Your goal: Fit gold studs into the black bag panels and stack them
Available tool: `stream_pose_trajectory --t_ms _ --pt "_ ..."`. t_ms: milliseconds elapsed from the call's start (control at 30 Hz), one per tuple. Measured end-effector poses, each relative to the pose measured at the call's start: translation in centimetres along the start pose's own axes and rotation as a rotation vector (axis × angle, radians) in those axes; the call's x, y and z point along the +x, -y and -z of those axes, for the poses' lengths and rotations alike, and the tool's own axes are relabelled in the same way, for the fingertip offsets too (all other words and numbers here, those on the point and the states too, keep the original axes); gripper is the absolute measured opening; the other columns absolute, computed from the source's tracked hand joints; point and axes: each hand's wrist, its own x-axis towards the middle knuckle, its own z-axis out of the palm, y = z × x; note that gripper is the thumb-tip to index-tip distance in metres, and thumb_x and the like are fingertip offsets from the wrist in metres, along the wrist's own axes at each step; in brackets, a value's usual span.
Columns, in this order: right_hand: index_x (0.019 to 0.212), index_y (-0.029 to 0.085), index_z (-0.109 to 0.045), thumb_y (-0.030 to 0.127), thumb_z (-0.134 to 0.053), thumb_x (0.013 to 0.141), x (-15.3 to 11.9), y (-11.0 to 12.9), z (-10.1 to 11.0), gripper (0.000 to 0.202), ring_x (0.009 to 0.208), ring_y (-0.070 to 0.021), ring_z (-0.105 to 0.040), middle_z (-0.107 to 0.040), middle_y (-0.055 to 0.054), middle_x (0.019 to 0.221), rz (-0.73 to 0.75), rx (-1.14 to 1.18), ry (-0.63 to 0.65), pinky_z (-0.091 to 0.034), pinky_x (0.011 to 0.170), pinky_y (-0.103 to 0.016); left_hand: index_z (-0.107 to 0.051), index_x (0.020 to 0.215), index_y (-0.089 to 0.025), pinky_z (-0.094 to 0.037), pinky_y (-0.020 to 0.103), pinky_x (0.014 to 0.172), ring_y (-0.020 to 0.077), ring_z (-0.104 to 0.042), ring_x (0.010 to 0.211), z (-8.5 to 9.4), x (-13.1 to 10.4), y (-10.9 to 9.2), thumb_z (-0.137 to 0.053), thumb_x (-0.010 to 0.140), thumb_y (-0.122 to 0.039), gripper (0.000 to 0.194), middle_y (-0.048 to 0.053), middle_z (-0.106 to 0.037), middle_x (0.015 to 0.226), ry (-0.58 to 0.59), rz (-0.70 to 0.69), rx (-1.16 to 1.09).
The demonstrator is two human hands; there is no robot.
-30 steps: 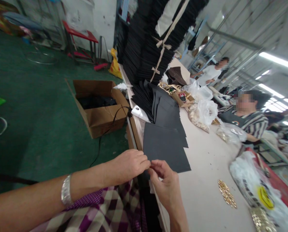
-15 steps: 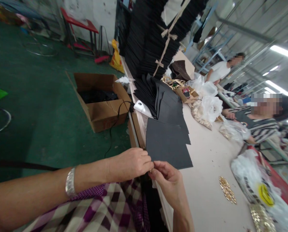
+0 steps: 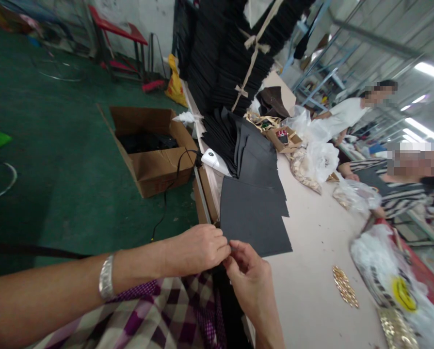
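Note:
My left hand [image 3: 204, 247] is closed at the table's near left edge, its knuckles turned up and its fingertips meeting those of my right hand [image 3: 249, 274]. The thumb and forefinger of my right hand are pinched together, the other fingers curled. Whatever lies between the fingertips is too small and too covered to make out. Just beyond both hands lie flat dark grey sheets [image 3: 253, 218], overlapping on the table. A small pile of gold metal pieces [image 3: 345, 286] rests farther right on the pale tabletop [image 3: 304, 271].
A fanned stack of black sheets [image 3: 234, 135] and a tall tied black stack [image 3: 217, 58] stand behind. A white device [image 3: 215, 161] sits at the left edge, near an open cardboard box [image 3: 158, 165]. Plastic bags [image 3: 380, 261] line the right; two people are beyond.
My right hand has shifted slightly left and its fingers have closed in; the small gold glint at the fingertips no longer shows. The person in white has moved right.

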Motion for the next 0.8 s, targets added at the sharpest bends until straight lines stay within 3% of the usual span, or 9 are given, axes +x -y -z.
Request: stream_pose_trajectory --t_ms 200,333,400,467,533,600,667,800 --pt "0.105 0.018 -0.069 0.019 -0.052 0.084 0.4 0.5 -1.4 0.026 0.082 -0.0198 -0.070 -0.075 -0.007 0.093 0.132 -0.193 -0.166 -0.056 0.076 -0.029 -0.061 0.088 -0.015 -0.041 0.036 0.061 0.0195 -0.055 0.069 -0.6 0.1 -0.1 -0.055 0.092 -0.009 0.010 0.005 -0.065 0.079 -0.018 0.056 -0.009" --pt "0.104 0.018 -0.070 0.025 -0.047 0.091 1.4 0.3 -1.9 0.028 0.093 -0.0213 -0.069 -0.074 -0.009 0.101 0.119 -0.147 -0.223 -0.054 0.086 -0.032 -0.061 0.100 -0.016 -0.044 0.033 0.066 0.0194 -0.058 0.074 -1.3 -0.2 -0.3 -0.048 0.096 -0.013 0.014 0.004 -0.066 0.085 -0.066 0.219 -0.163" --pt "0.105 0.019 -0.072 0.032 -0.050 0.092 2.5 -0.5 -1.4 0.029 0.094 -0.0218 -0.069 -0.074 -0.009 0.102 0.098 -0.096 -0.246 -0.054 0.088 -0.033 -0.061 0.103 -0.018 -0.045 0.030 0.070 0.0176 -0.060 0.077 -1.7 -0.4 -0.1 -0.044 0.099 -0.017 0.017 0.003 -0.065 0.087 -0.138 0.417 -0.382" --pt "0.105 0.018 -0.072 0.039 -0.056 0.090 4.1 -1.6 -0.3 0.031 0.085 -0.0216 -0.069 -0.074 -0.009 0.095 0.052 -0.045 -0.281 -0.056 0.081 -0.033 -0.059 0.103 -0.019 -0.044 0.027 0.066 0.0154 -0.058 0.072 -2.0 -0.4 0.5 -0.050 0.096 -0.027 0.013 -0.001 -0.061 0.080 -0.228 0.737 -0.665" --pt "0.103 0.015 -0.071 0.044 -0.062 0.086 6.0 -3.1 1.0 0.035 0.072 -0.0199 -0.068 -0.073 -0.007 0.084 -0.003 0.012 -0.312 -0.056 0.071 -0.032 -0.058 0.103 -0.019 -0.039 0.024 0.060 0.0134 -0.052 0.065 -2.4 -0.2 1.2 -0.062 0.087 -0.037 0.025 -0.006 -0.054 0.071 -0.317 1.046 -0.915" --pt "0.098 0.015 -0.071 0.046 -0.065 0.084 7.8 -4.4 2.2 0.035 0.065 -0.0183 -0.066 -0.072 -0.005 0.078 -0.042 0.031 -0.322 -0.056 0.065 -0.031 -0.058 0.106 -0.018 -0.035 0.023 0.056 0.0125 -0.046 0.062 -2.7 0.3 2.0 -0.069 0.078 -0.044 0.040 -0.008 -0.047 0.068 -0.383 1.208 -1.068" --pt "0.093 0.015 -0.072 0.046 -0.067 0.082 8.9 -5.3 3.0 0.033 0.065 -0.0181 -0.066 -0.072 -0.004 0.075 -0.058 -0.004 -0.314 -0.055 0.063 -0.030 -0.060 0.103 -0.016 -0.032 0.023 0.056 0.0118 -0.043 0.062 -3.0 0.9 2.6 -0.070 0.075 -0.046 0.042 -0.008 -0.045 0.068 -0.402 1.236 -1.134" --pt "0.093 0.016 -0.074 0.045 -0.069 0.079 9.3 -5.9 3.3 0.033 0.067 -0.0181 -0.067 -0.072 -0.004 0.074 -0.090 0.058 -0.260 -0.054 0.058 -0.027 -0.057 0.071 -0.017 -0.027 0.024 0.055 0.0104 -0.038 0.058 -3.3 2.2 2.8 -0.073 0.071 -0.046 0.033 -0.008 -0.039 0.062 -0.330 1.177 -1.166"
